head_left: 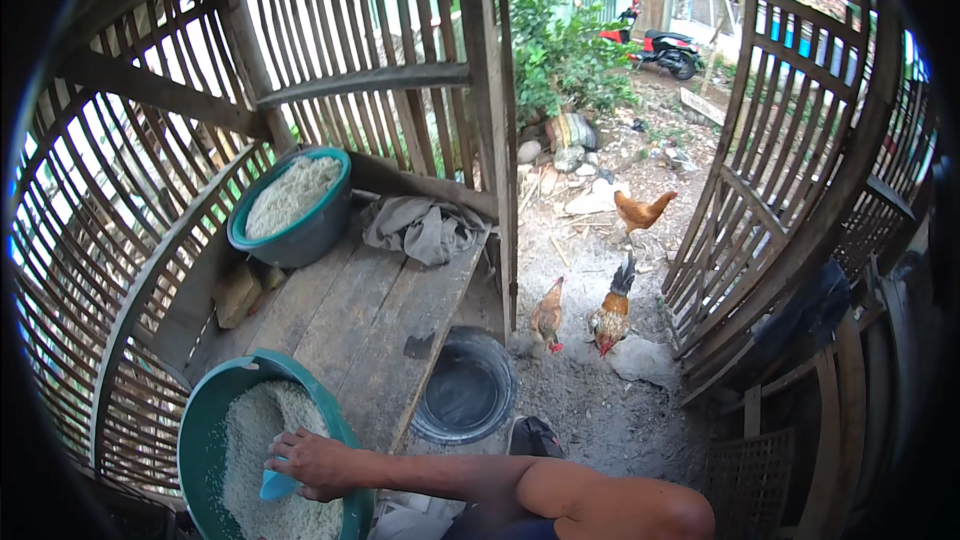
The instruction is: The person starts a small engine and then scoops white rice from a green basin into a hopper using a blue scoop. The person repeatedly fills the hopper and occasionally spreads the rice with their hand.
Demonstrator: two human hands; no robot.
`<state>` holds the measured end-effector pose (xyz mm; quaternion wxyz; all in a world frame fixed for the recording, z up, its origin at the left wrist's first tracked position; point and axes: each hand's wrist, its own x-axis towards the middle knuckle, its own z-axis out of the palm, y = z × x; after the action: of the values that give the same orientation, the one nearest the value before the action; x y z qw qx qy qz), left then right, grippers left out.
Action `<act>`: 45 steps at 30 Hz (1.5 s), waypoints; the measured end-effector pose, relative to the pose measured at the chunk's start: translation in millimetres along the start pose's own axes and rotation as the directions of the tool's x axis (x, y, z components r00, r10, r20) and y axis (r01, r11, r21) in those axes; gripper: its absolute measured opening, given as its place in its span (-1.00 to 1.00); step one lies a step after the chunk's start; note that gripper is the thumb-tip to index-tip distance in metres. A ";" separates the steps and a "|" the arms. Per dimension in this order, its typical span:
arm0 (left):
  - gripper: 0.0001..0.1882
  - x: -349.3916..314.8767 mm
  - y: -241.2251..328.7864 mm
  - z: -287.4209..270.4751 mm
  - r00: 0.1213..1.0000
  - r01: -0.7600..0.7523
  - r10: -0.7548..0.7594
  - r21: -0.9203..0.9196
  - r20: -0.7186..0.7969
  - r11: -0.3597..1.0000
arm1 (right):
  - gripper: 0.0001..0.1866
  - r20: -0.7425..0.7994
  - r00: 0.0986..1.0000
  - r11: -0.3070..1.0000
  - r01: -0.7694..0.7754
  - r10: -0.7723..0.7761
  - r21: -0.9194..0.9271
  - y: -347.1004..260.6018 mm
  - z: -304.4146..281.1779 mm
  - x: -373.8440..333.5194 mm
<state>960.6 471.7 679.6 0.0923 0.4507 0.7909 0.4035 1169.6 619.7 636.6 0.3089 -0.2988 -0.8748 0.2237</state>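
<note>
My right hand (pixel 315 465) reaches in from the lower right, its fingers closed on a light blue plastic piece (pixel 278 485) that looks like a scoop. Most of that piece is hidden by the hand and the grain. White grain resembling rice (pixel 255 430) surrounds it inside a round green basin (pixel 203 440) at the lower left. My left hand does not show.
Farther along the wooden bench (pixel 370 310) stand another basin (pixel 290 251) heaped with pale grain and a crumpled grey cloth (pixel 425 228). A black tub (pixel 468 388) sits on the ground. Chickens (pixel 610 320) peck near the open slatted gate (pixel 760 140); a motorbike (pixel 665 48) is parked beyond.
</note>
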 end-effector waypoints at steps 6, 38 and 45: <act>-0.60 2.8 0.8 7.2 0.997 -0.068 0.067 -0.060 -0.028 0.996 | -0.28 0.098 0.993 0.992 -0.056 0.067 -0.112 2.4 -4.7 4.2; -0.65 -5.9 6.3 11.9 0.990 -0.116 0.107 -0.098 -0.094 0.988 | -0.59 0.153 0.982 0.967 0.145 -0.115 -0.208 40.8 70.5 63.9; -0.67 0.0 -2.4 12.0 0.988 -0.120 0.108 -0.113 -0.109 0.986 | -0.69 0.087 0.982 0.961 0.185 -0.170 -0.205 59.1 106.7 78.8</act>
<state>965.3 477.7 670.0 0.0553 0.4678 0.7419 0.4773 1070.7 692.4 559.0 0.2637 -0.2424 -0.9271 0.1106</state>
